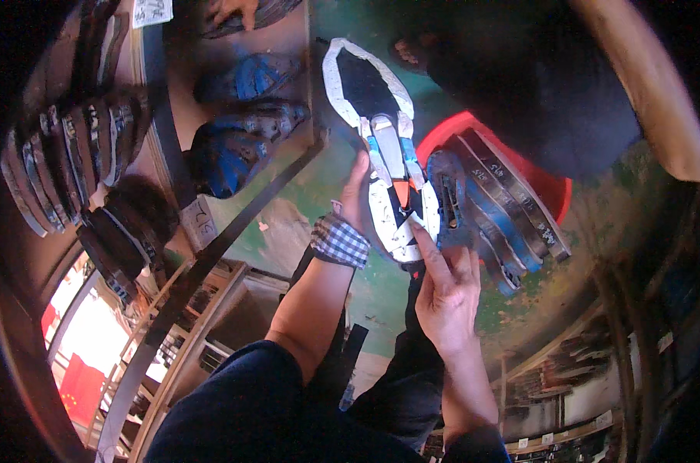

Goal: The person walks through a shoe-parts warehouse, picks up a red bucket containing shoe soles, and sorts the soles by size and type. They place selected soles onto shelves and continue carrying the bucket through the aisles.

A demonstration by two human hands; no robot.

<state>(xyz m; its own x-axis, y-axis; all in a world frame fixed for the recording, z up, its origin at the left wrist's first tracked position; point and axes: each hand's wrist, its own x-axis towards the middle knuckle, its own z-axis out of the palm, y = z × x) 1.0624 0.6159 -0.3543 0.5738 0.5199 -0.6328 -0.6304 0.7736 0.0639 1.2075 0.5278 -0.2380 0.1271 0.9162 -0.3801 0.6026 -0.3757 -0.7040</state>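
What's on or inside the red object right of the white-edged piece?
Curved dark and blue pieces lie side by side over the red object. They cover its middle, so its depth can't be seen.

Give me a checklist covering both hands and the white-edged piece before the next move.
1. Left hand at the left side of the white-edged piece: ok.
2. Right hand at its near end: ok, index finger extended.
3. Left hand's grip beneath: cannot tell, hidden.
4. Near end fully visible: not ok, the right hand overlaps it.
5. Both hands apart from the red container's rim: ok.
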